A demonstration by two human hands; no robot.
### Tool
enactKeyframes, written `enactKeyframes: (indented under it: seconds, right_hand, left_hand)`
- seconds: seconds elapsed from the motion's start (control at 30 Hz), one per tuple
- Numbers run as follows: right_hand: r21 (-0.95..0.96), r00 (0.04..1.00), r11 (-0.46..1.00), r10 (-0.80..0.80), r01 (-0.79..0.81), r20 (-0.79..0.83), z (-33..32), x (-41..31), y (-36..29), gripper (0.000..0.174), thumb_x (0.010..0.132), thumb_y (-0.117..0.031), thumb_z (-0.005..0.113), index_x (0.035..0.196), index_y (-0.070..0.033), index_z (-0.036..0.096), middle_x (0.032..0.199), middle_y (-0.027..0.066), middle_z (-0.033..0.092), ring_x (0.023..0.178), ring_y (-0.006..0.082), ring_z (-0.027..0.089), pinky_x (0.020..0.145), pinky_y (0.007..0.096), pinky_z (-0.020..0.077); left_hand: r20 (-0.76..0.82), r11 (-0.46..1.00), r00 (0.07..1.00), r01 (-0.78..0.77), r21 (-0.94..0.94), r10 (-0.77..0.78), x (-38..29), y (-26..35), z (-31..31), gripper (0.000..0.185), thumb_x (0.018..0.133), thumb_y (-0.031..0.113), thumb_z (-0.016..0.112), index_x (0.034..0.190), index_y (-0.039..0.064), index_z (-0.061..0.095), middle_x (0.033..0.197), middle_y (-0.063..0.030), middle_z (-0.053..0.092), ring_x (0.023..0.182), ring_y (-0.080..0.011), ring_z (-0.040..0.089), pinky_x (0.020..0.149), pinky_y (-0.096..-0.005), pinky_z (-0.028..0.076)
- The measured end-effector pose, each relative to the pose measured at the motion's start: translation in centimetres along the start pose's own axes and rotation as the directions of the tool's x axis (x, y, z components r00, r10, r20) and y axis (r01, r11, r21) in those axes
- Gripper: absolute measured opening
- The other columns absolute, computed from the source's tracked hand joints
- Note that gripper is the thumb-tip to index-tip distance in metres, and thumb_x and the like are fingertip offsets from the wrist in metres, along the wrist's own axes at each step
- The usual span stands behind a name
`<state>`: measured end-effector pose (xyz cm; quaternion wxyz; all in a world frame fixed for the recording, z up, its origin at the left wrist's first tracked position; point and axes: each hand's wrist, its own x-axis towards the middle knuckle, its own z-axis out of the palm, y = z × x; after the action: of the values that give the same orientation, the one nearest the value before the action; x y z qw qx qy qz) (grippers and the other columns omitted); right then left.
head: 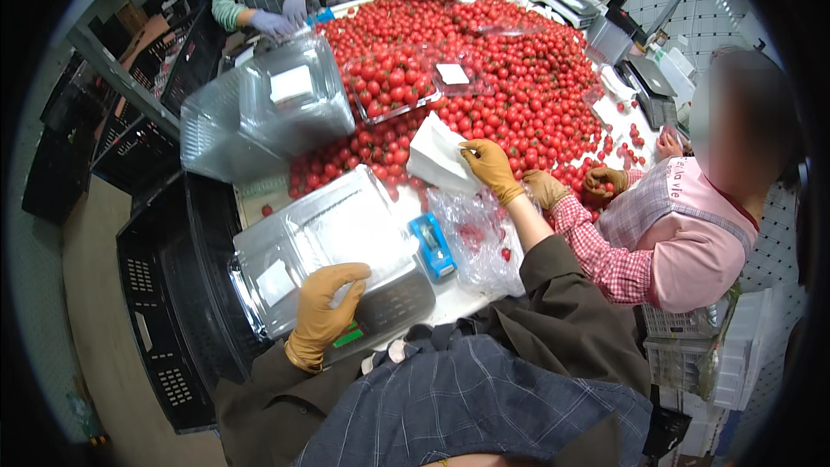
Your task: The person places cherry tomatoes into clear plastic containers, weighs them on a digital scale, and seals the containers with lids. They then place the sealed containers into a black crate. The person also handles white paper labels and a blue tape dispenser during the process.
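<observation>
My right hand [491, 168], in a tan glove, pinches the edge of a stack of white paper pads [436, 150] above the cherry tomatoes [519, 104]. My left hand [327, 311], gloved alike, hovers with thumb and fingers apart at the near side of an opened clear plastic clamshell box [292, 243]. Whether it touches the plastic I cannot tell. A small white pad [275, 283] lies in the box's left part, and a bright white area fills its right part. Under the box is a dark weighing scale [395, 305], partly seen through the plastic.
Nested clear boxes [259, 110] stand at left, beside a tomato-filled box [389, 81]. A blue tape dispenser [433, 246] and crumpled plastic bag [476, 240] lie near me. A co-worker's gloved hand [545, 188] is close to my right arm. Black crates [188, 298] stand left.
</observation>
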<state>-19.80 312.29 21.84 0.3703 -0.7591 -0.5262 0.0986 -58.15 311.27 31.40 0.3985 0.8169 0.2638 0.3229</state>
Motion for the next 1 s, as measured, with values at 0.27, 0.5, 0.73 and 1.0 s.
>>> enactKeyframes:
  seconds: [0.27,0.5,0.73,1.0]
  right_hand:
    - [-0.188,0.793,0.789,-0.605,0.585,-0.069,0.6,-6.0,-16.4,0.036,0.077,-0.007,0.058,0.113,-0.010,0.056,0.073,0.0073,0.056,0.063,0.0268,0.057,0.055,0.0373,0.0459]
    - [0.155,0.813,0.802,-0.581,0.577,-0.024,-0.1,-9.7,-21.0,0.046,0.073,-0.015,0.072,0.116,-0.007,0.059,0.084,0.0088,0.058,0.078,0.0246,0.054,0.071,0.0354,0.0442]
    - [0.450,0.901,0.817,-0.430,0.360,0.060,0.1,-9.9,-21.3,0.043,0.075,-0.017,0.074,0.114,-0.004,0.061,0.080,0.0072,0.063,0.071,0.0138,0.057,0.068,0.0263,0.0455]
    - [0.607,0.927,0.785,-0.308,0.121,0.213,-0.4,-10.0,-21.4,0.041,0.076,-0.019,0.074,0.113,-0.004,0.062,0.089,0.0075,0.066,0.079,0.0111,0.060,0.071,0.0253,0.0469]
  left_hand:
    - [0.060,0.674,0.940,0.284,-0.682,-0.336,5.9,-0.2,2.8,0.028,0.090,0.011,0.057,0.112,-0.006,0.055,0.095,-0.0129,0.065,0.086,-0.0175,0.063,0.080,-0.0292,0.052]
    - [-0.032,0.658,0.895,0.302,-0.690,-0.445,4.5,-0.6,1.2,0.017,0.087,0.013,0.063,0.079,-0.002,0.062,0.073,-0.0060,0.064,0.066,-0.0102,0.060,0.065,-0.0229,0.049]
    - [-0.047,0.695,0.915,0.271,-0.666,-0.402,4.2,-0.4,0.4,0.014,0.083,0.012,0.067,0.080,-0.001,0.065,0.074,-0.0047,0.066,0.068,-0.0097,0.061,0.067,-0.0226,0.049]
    - [-0.020,0.694,0.933,0.253,-0.674,-0.360,3.9,-1.0,0.2,0.014,0.082,0.012,0.068,0.080,-0.002,0.065,0.073,-0.0067,0.066,0.068,-0.0118,0.062,0.066,-0.0245,0.050]
